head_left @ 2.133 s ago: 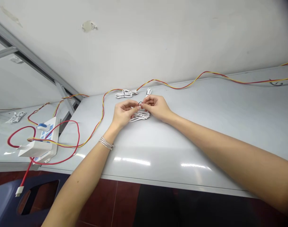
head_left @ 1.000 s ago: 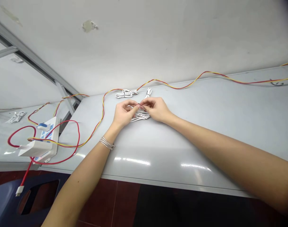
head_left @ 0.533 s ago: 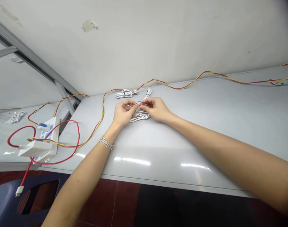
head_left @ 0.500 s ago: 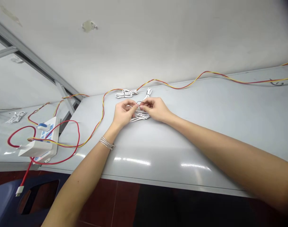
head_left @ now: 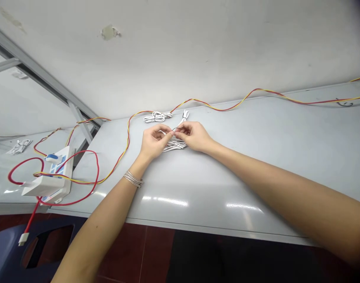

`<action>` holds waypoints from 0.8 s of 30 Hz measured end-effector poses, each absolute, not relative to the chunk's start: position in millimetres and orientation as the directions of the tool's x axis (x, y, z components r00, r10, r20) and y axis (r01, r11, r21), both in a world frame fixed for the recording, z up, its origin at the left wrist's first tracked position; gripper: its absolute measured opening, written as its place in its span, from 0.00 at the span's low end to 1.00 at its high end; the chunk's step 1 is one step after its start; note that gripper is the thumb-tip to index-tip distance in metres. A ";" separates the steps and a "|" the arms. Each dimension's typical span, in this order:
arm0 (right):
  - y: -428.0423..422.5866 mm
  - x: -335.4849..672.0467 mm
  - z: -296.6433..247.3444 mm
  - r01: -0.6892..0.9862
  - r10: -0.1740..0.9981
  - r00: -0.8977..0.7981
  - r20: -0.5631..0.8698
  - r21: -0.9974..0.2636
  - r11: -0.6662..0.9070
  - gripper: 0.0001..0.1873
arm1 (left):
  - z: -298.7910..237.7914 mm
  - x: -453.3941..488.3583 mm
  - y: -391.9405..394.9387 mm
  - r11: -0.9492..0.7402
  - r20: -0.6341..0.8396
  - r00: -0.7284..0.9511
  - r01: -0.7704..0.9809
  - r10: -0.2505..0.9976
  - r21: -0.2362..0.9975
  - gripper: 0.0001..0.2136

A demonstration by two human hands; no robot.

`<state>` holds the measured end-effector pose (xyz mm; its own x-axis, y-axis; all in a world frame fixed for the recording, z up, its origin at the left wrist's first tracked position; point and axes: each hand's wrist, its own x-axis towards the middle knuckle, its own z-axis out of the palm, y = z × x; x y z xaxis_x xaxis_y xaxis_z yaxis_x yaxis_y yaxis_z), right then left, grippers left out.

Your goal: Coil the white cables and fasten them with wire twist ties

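A thin black twist tie (head_left: 175,128) arches between my two hands, pinched at the fingertips. My left hand (head_left: 154,142), with a silver bracelet at the wrist, has thumb and forefinger closed on one end. The thumb and forefinger of my right hand (head_left: 194,135) are closed on the other end. Beneath the fingers lies a coiled white cable (head_left: 175,144), partly hidden by both hands. Just behind are a second white cable bundle (head_left: 157,116), bound by a black tie, and a smaller white bundle (head_left: 185,115), also tied in black.
A red and yellow twisted wire (head_left: 221,108) runs along the wall edge of the grey table (head_left: 197,200). At left stand a white power strip (head_left: 66,167), a white adapter (head_left: 44,185) and a looping red cable (head_left: 97,161). A blue chair (head_left: 8,247) is below.
The fingertips of both hands have come slightly closer, and the black tie's small arch between them has shifted a little. The hands otherwise stay in place above the coiled cable.
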<state>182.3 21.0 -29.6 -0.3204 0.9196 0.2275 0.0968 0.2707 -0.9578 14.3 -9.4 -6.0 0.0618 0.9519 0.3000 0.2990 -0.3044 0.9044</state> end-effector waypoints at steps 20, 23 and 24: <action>19.3 183.2 -29.3 0.027 0.876 -0.406 0.262 -0.954 0.297 0.10 | -11.1 14.4 -3.0 -0.313 0.316 0.026 0.247 0.948 0.917 0.11; 19.2 183.4 -28.8 0.002 0.848 -0.434 0.305 -0.941 0.339 0.10 | -11.8 14.0 -2.4 -0.315 0.318 0.028 0.239 0.948 0.918 0.12; 19.1 183.6 -28.3 -0.007 0.841 -0.440 0.315 -0.937 0.348 0.10 | -12.2 13.8 -2.2 -0.312 0.314 0.030 0.235 0.949 0.920 0.12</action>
<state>183.6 19.1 -28.3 -0.4397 0.8410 0.3154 -0.0071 0.3479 -0.9375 13.8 -2.2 -12.2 0.0300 0.9488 0.3143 0.2350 -0.3123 0.9205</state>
